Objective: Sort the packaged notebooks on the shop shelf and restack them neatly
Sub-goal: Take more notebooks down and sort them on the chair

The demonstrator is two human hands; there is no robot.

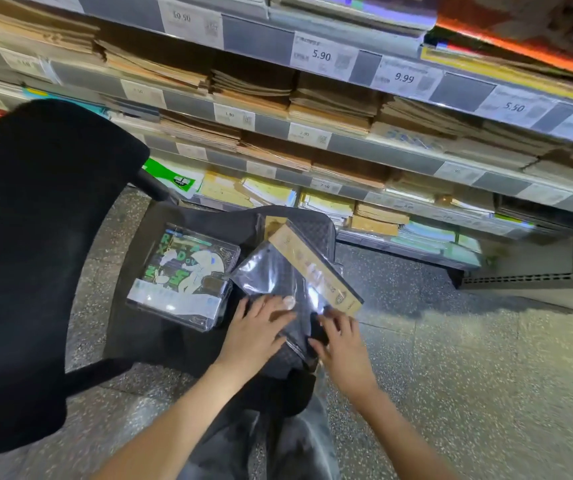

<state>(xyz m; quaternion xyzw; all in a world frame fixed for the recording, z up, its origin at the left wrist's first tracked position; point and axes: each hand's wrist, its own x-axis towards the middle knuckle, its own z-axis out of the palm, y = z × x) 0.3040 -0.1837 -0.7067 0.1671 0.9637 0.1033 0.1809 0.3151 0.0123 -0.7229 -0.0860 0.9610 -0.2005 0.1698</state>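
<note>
A clear plastic package with a tan cardboard header (pixel 292 271) lies tilted on the dark seat of a chair (pixel 160 327). My left hand (pixel 254 330) rests on its near left part with fingers spread flat. My right hand (pixel 338 336) is at its near right edge, thumb under the plastic and fingers on top, pinching it. Left of it on the seat sits a small stack of packaged notebooks with a green and black cartoon cover (pixel 183 282).
Shop shelves (pixel 347 140) run across the back, filled with stacks of brown and coloured notebooks behind price tags. The chair's black backrest (pixel 35 254) fills the left. Speckled floor (pixel 468 375) lies to the right, and my legs are below the seat.
</note>
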